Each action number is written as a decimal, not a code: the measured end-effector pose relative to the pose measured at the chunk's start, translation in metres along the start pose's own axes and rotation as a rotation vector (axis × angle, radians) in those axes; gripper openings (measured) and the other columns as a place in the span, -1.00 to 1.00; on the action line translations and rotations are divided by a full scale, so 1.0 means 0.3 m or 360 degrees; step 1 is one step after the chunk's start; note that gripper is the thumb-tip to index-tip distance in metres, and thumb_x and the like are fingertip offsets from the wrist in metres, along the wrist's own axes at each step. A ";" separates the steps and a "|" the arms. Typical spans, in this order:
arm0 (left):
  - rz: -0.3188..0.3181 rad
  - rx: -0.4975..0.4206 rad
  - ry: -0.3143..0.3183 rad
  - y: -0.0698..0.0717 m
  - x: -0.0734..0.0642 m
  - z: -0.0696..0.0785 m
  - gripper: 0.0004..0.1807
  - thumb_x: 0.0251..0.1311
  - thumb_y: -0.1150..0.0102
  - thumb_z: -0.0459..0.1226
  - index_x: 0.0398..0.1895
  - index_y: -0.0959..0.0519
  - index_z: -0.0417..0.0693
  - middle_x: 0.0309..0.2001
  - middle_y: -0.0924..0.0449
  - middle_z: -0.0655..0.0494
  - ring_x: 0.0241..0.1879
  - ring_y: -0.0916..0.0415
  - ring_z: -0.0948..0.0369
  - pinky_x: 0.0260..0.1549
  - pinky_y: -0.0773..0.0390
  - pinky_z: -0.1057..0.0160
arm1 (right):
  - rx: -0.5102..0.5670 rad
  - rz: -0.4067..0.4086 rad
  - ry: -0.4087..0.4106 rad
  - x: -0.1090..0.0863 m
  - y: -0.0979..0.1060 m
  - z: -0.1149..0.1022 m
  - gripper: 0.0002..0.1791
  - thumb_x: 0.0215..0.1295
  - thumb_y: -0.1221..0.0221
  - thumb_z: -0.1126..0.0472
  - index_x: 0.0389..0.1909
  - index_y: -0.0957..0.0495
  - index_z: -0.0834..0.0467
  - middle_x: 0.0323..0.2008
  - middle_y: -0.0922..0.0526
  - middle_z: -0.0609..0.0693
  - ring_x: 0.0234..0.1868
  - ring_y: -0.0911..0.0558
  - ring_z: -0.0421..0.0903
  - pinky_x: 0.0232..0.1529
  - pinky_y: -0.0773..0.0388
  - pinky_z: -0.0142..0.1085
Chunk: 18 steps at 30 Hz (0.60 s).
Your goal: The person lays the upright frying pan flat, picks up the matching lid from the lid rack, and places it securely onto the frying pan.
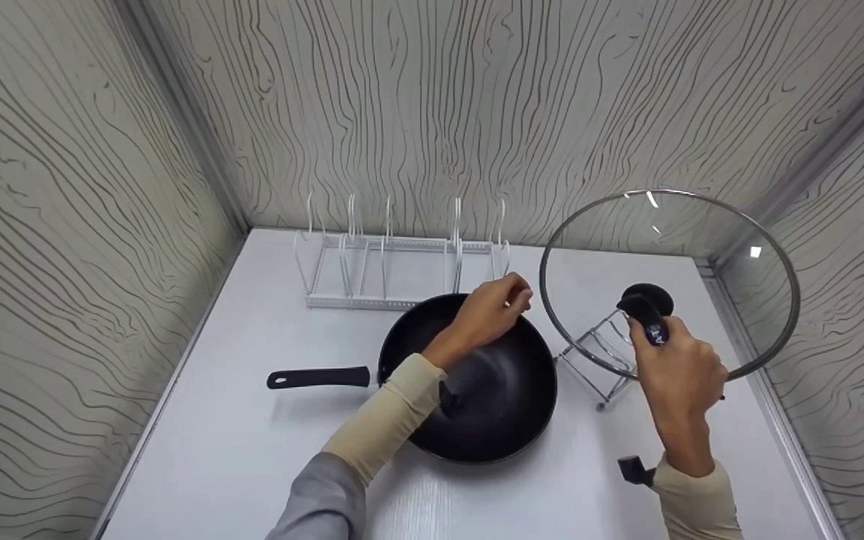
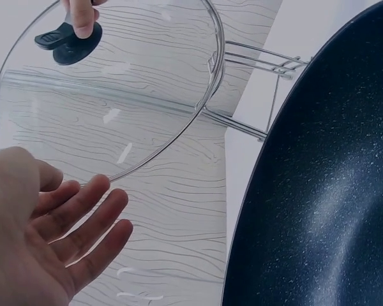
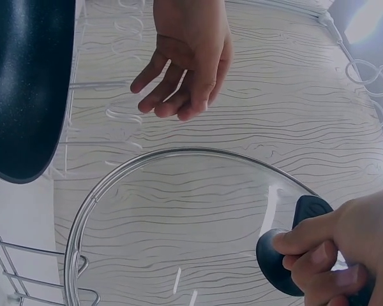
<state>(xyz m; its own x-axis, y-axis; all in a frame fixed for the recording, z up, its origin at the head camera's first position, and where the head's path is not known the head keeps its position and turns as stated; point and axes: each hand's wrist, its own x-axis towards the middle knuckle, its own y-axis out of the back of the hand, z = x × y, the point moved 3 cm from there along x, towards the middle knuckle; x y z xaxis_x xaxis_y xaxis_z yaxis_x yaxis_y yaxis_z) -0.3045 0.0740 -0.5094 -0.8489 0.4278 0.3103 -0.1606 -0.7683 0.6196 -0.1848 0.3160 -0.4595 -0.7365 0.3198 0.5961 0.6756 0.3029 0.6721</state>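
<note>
My right hand (image 1: pixel 679 371) grips the black knob (image 1: pixel 646 311) of a large glass lid (image 1: pixel 702 247) with a metal rim. The lid is held up, tilted, over a small chrome wire rack (image 1: pixel 604 352) on the right. Over the wok's far side is my left hand (image 1: pixel 488 311), its fingers loosely bent and holding nothing. In the left wrist view those fingers (image 2: pixel 92 217) lie near the lid's rim; whether they touch it I cannot tell. Below my left arm a black wok (image 1: pixel 492 405) sits on the table, its handle (image 1: pixel 319 377) pointing left.
A white wire rack (image 1: pixel 361 302) with upright prongs stands at the back of the white table (image 1: pixel 229 322). Wood-grain panels (image 1: pixel 432 112) enclose the back and both sides. A white cable (image 3: pixel 367 76) shows in the right wrist view.
</note>
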 end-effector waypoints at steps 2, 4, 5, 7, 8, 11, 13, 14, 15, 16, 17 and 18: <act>-0.0002 -0.0020 0.0008 0.007 -0.005 -0.005 -0.76 0.67 -0.02 -0.15 0.06 -0.63 -0.05 -0.19 -0.81 0.17 -0.19 -0.74 0.32 -0.13 -0.65 0.36 | -0.0003 0.0000 0.0005 -0.002 -0.002 0.000 -0.60 0.32 -0.43 0.06 -0.22 -0.69 0.39 -0.48 -0.71 0.45 -0.54 -0.65 0.52 -0.57 -0.42 0.34; 0.0004 -0.0024 0.0016 0.014 -0.012 -0.009 -0.75 0.67 -0.02 -0.14 0.07 -0.63 -0.05 -0.21 -0.82 0.17 -0.22 -0.74 0.32 -0.13 -0.65 0.34 | -0.0007 -0.0008 0.0007 -0.004 -0.004 -0.001 -0.59 0.31 -0.44 0.05 -0.22 -0.69 0.38 -0.48 -0.71 0.45 -0.54 -0.65 0.52 -0.56 -0.43 0.34; 0.0010 -0.0023 0.0019 0.017 -0.015 -0.011 -0.75 0.67 -0.02 -0.14 0.06 -0.63 -0.05 -0.22 -0.82 0.17 -0.24 -0.74 0.32 -0.13 -0.65 0.33 | -0.0008 -0.0012 0.0007 -0.005 -0.005 -0.001 -0.60 0.31 -0.44 0.05 -0.21 -0.69 0.38 -0.47 -0.71 0.45 -0.53 -0.65 0.53 -0.56 -0.43 0.34; 0.0026 -0.0013 0.0016 0.025 -0.021 -0.016 -0.75 0.66 -0.02 -0.13 0.05 -0.63 -0.04 -0.24 -0.82 0.17 -0.26 -0.74 0.32 -0.13 -0.65 0.31 | -0.0008 -0.0025 0.0006 -0.008 -0.006 -0.003 -0.60 0.30 -0.44 0.05 -0.21 -0.70 0.37 -0.46 -0.72 0.45 -0.53 -0.65 0.52 -0.55 -0.43 0.34; 0.0034 -0.0003 0.0013 0.029 -0.024 -0.017 -0.76 0.66 -0.03 -0.13 0.04 -0.63 -0.04 -0.25 -0.82 0.17 -0.27 -0.73 0.32 -0.13 -0.65 0.30 | -0.0009 -0.0031 0.0008 -0.009 -0.007 -0.004 -0.60 0.30 -0.44 0.05 -0.21 -0.70 0.38 -0.46 -0.72 0.45 -0.53 -0.65 0.52 -0.55 -0.43 0.33; 0.0051 0.0014 0.0005 0.040 -0.034 -0.021 -0.77 0.66 -0.04 -0.13 0.04 -0.64 -0.04 -0.28 -0.82 0.17 -0.29 -0.73 0.32 -0.15 -0.65 0.29 | -0.0009 -0.0049 0.0026 -0.012 -0.008 -0.007 -0.60 0.29 -0.44 0.07 -0.20 -0.70 0.40 -0.46 -0.72 0.44 -0.55 -0.66 0.48 -0.57 -0.43 0.30; 0.0051 0.0015 0.0000 0.047 -0.041 -0.026 -0.78 0.66 -0.04 -0.14 0.04 -0.63 -0.03 -0.30 -0.81 0.19 -0.31 -0.72 0.32 -0.18 -0.64 0.30 | -0.0005 -0.0058 0.0049 -0.014 -0.010 -0.009 -0.60 0.29 -0.44 0.09 -0.21 -0.70 0.42 -0.49 -0.71 0.44 -0.59 -0.65 0.46 -0.61 -0.43 0.28; 0.0053 0.0016 -0.0003 0.050 -0.044 -0.028 -0.78 0.66 -0.04 -0.15 0.04 -0.63 -0.03 -0.31 -0.80 0.19 -0.32 -0.72 0.31 -0.19 -0.64 0.30 | 0.0000 -0.0060 0.0062 -0.015 -0.011 -0.009 -0.60 0.29 -0.44 0.10 -0.21 -0.69 0.43 -0.50 -0.71 0.43 -0.60 -0.65 0.44 -0.62 -0.43 0.26; 0.0054 0.0013 -0.0005 0.054 -0.047 -0.031 -0.79 0.66 -0.04 -0.16 0.04 -0.63 -0.03 -0.32 -0.80 0.19 -0.33 -0.72 0.30 -0.20 -0.63 0.30 | 0.0006 -0.0064 0.0075 -0.017 -0.013 -0.010 -0.60 0.28 -0.44 0.11 -0.22 -0.69 0.44 -0.51 -0.71 0.43 -0.61 -0.65 0.43 -0.64 -0.43 0.25; 0.0057 0.0009 -0.0006 0.058 -0.050 -0.034 -0.79 0.66 -0.04 -0.16 0.04 -0.63 -0.04 -0.33 -0.80 0.18 -0.34 -0.72 0.30 -0.22 -0.62 0.29 | 0.0010 -0.0065 0.0085 -0.018 -0.013 -0.010 -0.60 0.28 -0.44 0.12 -0.22 -0.69 0.45 -0.52 -0.71 0.42 -0.62 -0.64 0.42 -0.65 -0.43 0.23; 0.0062 0.0007 -0.0009 0.062 -0.052 -0.037 -0.79 0.66 -0.04 -0.16 0.03 -0.63 -0.03 -0.33 -0.80 0.18 -0.35 -0.71 0.29 -0.23 -0.62 0.29 | 0.0014 -0.0068 0.0096 -0.020 -0.015 -0.010 -0.60 0.28 -0.44 0.12 -0.23 -0.68 0.45 -0.53 -0.70 0.41 -0.63 -0.64 0.41 -0.66 -0.43 0.22; 0.0067 0.0008 -0.0011 0.066 -0.055 -0.040 -0.80 0.66 -0.04 -0.17 0.03 -0.63 -0.03 -0.34 -0.80 0.18 -0.35 -0.71 0.29 -0.23 -0.62 0.29 | 0.0016 -0.0072 0.0102 -0.021 -0.015 -0.010 -0.60 0.28 -0.44 0.12 -0.24 -0.68 0.46 -0.54 -0.70 0.41 -0.64 -0.64 0.40 -0.67 -0.42 0.21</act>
<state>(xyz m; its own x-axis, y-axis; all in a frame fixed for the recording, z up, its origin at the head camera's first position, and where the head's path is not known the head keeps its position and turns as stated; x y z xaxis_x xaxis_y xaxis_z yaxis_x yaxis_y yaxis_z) -0.2998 0.0461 -0.5108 -0.8513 0.3987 0.3411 -0.1225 -0.7831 0.6097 -0.1834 0.3098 -0.4650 -0.7668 0.2476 0.5922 0.6415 0.3248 0.6949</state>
